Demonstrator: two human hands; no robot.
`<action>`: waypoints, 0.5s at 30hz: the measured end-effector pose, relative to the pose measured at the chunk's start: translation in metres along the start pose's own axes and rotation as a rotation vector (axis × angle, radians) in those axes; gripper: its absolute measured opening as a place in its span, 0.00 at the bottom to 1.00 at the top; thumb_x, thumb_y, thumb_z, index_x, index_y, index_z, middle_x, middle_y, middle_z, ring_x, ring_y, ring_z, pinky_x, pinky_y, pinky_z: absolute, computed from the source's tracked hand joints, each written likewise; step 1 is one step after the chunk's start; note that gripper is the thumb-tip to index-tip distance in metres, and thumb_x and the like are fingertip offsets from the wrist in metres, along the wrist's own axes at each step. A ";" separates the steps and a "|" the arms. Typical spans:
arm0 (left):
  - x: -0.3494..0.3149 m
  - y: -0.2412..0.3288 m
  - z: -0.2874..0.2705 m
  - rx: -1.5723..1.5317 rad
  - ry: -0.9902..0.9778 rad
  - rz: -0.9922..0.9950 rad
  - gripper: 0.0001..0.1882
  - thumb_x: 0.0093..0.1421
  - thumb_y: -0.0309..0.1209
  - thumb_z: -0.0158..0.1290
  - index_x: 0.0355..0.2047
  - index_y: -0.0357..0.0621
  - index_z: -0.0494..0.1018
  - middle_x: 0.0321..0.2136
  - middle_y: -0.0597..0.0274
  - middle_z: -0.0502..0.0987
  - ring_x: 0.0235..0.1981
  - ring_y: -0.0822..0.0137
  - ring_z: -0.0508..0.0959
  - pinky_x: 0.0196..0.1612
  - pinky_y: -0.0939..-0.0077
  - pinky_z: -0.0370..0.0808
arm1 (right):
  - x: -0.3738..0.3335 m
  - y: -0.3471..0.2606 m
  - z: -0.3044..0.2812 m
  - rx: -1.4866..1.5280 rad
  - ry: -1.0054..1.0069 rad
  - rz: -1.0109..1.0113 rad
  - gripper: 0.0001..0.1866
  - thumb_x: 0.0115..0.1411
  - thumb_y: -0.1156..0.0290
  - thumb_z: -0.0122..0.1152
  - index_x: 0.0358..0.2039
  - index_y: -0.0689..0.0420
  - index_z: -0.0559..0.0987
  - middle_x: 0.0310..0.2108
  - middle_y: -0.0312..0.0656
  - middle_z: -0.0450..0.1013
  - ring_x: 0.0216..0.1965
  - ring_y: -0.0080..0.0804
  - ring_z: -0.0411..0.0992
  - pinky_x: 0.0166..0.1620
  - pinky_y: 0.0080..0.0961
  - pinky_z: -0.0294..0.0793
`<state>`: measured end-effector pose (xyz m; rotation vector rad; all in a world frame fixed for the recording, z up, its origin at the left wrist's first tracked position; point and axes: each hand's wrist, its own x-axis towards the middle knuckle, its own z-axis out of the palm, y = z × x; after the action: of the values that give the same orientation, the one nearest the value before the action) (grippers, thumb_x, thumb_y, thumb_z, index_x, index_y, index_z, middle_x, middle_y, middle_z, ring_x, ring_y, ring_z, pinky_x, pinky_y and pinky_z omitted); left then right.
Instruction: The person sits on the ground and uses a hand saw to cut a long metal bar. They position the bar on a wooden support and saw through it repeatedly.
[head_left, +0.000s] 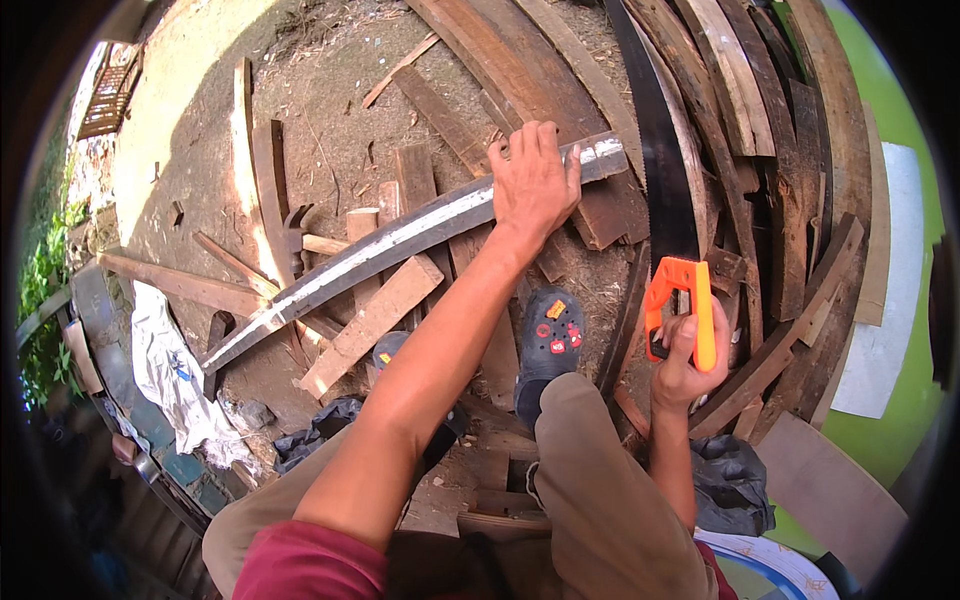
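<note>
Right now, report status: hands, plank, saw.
Left hand flat on the long plank. Right hand grips the handsaw by its orange handle. Scrap boards underneath.

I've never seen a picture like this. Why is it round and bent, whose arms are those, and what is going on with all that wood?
There is no machine here: a person wears a wide fisheye camera on the head, looking down, so straight edges bend near the rim. The arms coming from the bottom are that person's own. The left hand presses flat on a long grey plank with a pale stripe, which lies across a heap of scrap boards on bare dirt. The right hand grips the orange handle of a handsaw, its dark blade pointing away. One foot in a dark clog stands on the boards below. A hammer lies left of the plank, and white cloth lies further left.
</note>
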<state>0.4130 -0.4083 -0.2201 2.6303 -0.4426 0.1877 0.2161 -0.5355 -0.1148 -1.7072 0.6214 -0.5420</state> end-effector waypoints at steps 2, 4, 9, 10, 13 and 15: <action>-0.003 0.003 -0.002 -0.124 0.063 -0.071 0.18 0.68 0.41 0.48 0.40 0.35 0.73 0.38 0.50 0.72 0.47 0.51 0.73 0.53 0.53 0.64 | -0.003 -0.002 -0.008 -0.036 -0.025 0.036 0.22 0.67 0.69 0.59 0.55 0.72 0.71 0.30 0.40 0.73 0.26 0.20 0.68 0.31 0.19 0.69; -0.003 -0.003 -0.011 -0.137 -0.034 -0.134 0.17 0.69 0.40 0.49 0.39 0.35 0.72 0.37 0.47 0.73 0.44 0.48 0.74 0.49 0.53 0.69 | -0.006 0.004 -0.013 -0.090 -0.044 0.029 0.21 0.66 0.69 0.59 0.54 0.72 0.73 0.36 0.43 0.75 0.30 0.22 0.72 0.36 0.20 0.72; -0.007 -0.023 -0.021 -0.047 -0.170 -0.085 0.18 0.69 0.42 0.49 0.35 0.36 0.70 0.35 0.44 0.74 0.41 0.45 0.75 0.47 0.52 0.73 | -0.013 0.008 -0.018 -0.171 -0.106 0.025 0.20 0.62 0.74 0.63 0.52 0.72 0.75 0.46 0.51 0.78 0.45 0.32 0.77 0.50 0.27 0.76; -0.007 -0.024 -0.022 -0.054 -0.178 -0.075 0.18 0.69 0.42 0.49 0.34 0.36 0.69 0.35 0.44 0.74 0.40 0.45 0.75 0.46 0.52 0.73 | -0.013 0.005 -0.016 -0.200 -0.125 -0.026 0.20 0.62 0.75 0.64 0.51 0.72 0.75 0.45 0.50 0.78 0.44 0.32 0.78 0.50 0.27 0.76; -0.019 -0.023 -0.025 -0.041 -0.197 -0.063 0.19 0.69 0.43 0.48 0.34 0.36 0.69 0.35 0.44 0.74 0.40 0.45 0.75 0.45 0.52 0.74 | -0.013 0.005 -0.009 -0.215 -0.141 -0.116 0.19 0.60 0.77 0.65 0.51 0.71 0.76 0.40 0.50 0.80 0.40 0.32 0.80 0.45 0.26 0.78; -0.027 -0.022 -0.027 -0.062 -0.183 -0.054 0.17 0.70 0.40 0.48 0.33 0.37 0.66 0.34 0.43 0.74 0.40 0.42 0.76 0.43 0.48 0.73 | -0.014 0.008 -0.009 -0.239 -0.164 -0.152 0.19 0.59 0.77 0.66 0.51 0.71 0.76 0.39 0.50 0.80 0.38 0.32 0.81 0.43 0.26 0.79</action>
<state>0.3939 -0.3699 -0.2105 2.6055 -0.4298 -0.0833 0.1992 -0.5344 -0.1216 -2.0146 0.4539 -0.4410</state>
